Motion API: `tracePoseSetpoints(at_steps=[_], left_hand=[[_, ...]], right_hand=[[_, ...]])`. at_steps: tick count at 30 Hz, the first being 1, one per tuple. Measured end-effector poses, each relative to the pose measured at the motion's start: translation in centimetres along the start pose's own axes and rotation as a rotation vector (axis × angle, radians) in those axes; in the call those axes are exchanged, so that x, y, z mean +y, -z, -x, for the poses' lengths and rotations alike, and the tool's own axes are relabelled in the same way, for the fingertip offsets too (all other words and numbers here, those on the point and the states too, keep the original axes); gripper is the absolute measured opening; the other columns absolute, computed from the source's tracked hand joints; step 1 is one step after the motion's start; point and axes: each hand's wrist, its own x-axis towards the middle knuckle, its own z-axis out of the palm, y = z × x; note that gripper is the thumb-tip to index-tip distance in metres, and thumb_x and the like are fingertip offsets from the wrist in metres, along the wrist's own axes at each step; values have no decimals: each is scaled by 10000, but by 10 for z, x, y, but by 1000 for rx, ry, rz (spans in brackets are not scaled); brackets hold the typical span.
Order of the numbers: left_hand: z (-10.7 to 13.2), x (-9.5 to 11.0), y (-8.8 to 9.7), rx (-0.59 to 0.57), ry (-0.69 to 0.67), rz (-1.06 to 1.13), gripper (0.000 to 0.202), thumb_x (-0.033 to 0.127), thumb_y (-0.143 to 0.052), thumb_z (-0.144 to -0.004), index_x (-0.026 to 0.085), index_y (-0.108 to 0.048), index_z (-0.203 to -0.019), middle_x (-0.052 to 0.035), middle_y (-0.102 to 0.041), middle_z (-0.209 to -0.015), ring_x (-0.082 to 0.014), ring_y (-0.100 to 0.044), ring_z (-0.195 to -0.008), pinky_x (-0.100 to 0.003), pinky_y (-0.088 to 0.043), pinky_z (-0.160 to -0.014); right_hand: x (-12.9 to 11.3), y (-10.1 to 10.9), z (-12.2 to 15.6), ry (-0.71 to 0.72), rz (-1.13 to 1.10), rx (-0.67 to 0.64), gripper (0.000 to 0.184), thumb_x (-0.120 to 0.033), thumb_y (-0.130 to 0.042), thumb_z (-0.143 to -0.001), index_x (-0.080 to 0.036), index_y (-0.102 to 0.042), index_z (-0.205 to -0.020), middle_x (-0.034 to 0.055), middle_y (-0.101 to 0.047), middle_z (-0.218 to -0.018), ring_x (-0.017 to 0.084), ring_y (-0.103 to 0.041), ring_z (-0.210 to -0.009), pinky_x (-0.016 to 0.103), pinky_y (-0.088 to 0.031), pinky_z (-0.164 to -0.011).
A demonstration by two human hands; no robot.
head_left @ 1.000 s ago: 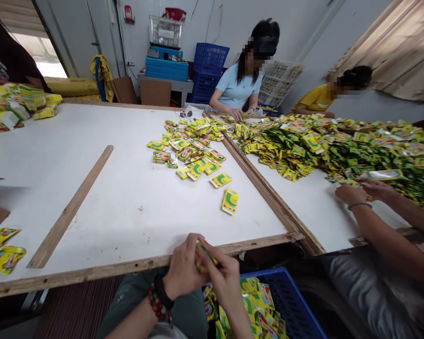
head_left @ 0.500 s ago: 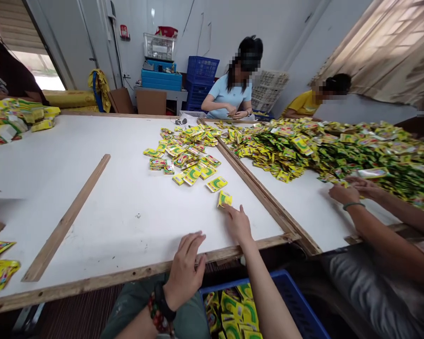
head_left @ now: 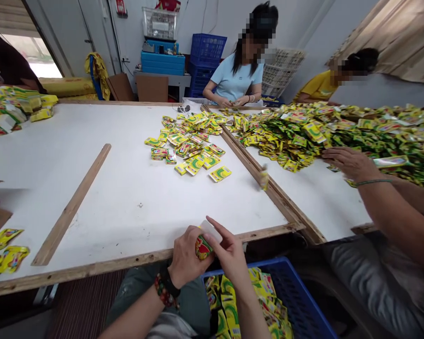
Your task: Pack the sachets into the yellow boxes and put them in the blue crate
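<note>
A small yellow, green and red printed packet (head_left: 203, 248) with a white face is held above the table's front edge. My left hand (head_left: 188, 256) is closed around its left side. On the packet's right, my right hand (head_left: 231, 256) grips it with the thumb against it and the index finger stretched out. The fingers hide much of the packet. A loose heap of similar yellow-green packets (head_left: 194, 162) lies ahead on the white table (head_left: 127, 202). Another packet (head_left: 264, 179), blurred by motion, appears over the wooden divider (head_left: 247, 162).
Below my hands is a blue crate (head_left: 296, 278) of packets. A wooden strip (head_left: 74, 202) crosses the table at left. Right of the divider lies a large packet pile (head_left: 303, 136), with a co-worker's hand (head_left: 349, 162) at it. Other people sit around the table.
My right hand has drawn back from the table and met my left hand, and a packet is now between them. A blurred packet has appeared by the divider. The neighbour's hand has moved.
</note>
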Motion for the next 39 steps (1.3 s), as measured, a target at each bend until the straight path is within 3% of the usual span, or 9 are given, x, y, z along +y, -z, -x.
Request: tracePoseSetpoints(at_steps=[5,8,12,22,28,30,32,36,39], left_hand=[[7,-2,-3,-33,82,58,564,281,-577,-769,196,-276,-1238,-92,-609,-1050,-219,-666,-812,-349,-543,-675],[4,-2,-1,-182,120,39,550,254,-566,-739,195,-307,-1220,-88,-622,-1032,-237,-670,-817,-366,-545,-679],[3,-3,-2,-238,120,-38,582,277,-562,-723,176,-306,-1235,-122,-615,-1088,-293,-662,-916,-412,-544,-725],[4,-6,-4,-206,141,17,395,253,-477,-782,189,-377,-1159,-85,-604,-954,-237,-633,-776,-368,-525,-658],[1,-1,22,-305,40,343,680,452,-700,-695,209,-401,-1255,-112,-538,-1186,-271,-550,-1055,-400,-524,-833],[2,1,27,-293,107,385,474,425,-595,-832,228,-442,-1236,-100,-544,-1183,-244,-537,-1077,-373,-525,-837],[1,3,28,-241,186,379,263,324,-462,-925,234,-494,-1170,-88,-569,-1122,-214,-557,-1023,-348,-531,-811],[-5,6,20,-126,220,352,260,204,-373,-942,226,-505,-1165,-95,-575,-1123,-204,-575,-992,-362,-546,-823],[-10,-1,13,-35,214,279,403,144,-387,-913,232,-400,-1306,-117,-514,-1278,-224,-540,-1129,-421,-523,-921]], right_hand=[[13,-9,17,164,214,-33,339,-336,-652,-823,-243,-698,-1146,60,-712,-1146,263,-669,-1043,393,-517,-928],[17,-12,25,275,350,61,305,-290,-637,-835,-244,-708,-1127,57,-743,-1069,220,-716,-854,307,-566,-760],[17,-13,23,228,406,157,302,-286,-580,-870,-197,-705,-1131,37,-778,-898,137,-655,-527,228,-522,-501],[12,-15,20,373,453,-82,372,-233,-577,-875,-260,-632,-1242,78,-710,-1150,231,-709,-954,315,-569,-802],[9,31,48,183,805,-55,286,-361,-546,-889,-256,-744,-1067,106,-769,-932,287,-734,-750,348,-570,-630],[11,49,33,134,1003,-15,312,-400,-571,-862,-244,-742,-1071,139,-746,-1025,346,-716,-879,419,-566,-717],[17,55,-5,178,1087,-6,423,-321,-546,-866,-217,-620,-1269,171,-601,-1305,369,-603,-1143,487,-506,-892],[29,32,-117,199,1004,-179,696,-58,-497,-788,-208,-369,-1455,134,-290,-1550,302,-107,-1461,585,-127,-1133],[27,11,-171,202,942,-243,725,-106,-600,-747,-186,-392,-1438,182,-437,-1449,352,-241,-1416,666,-50,-1091]])
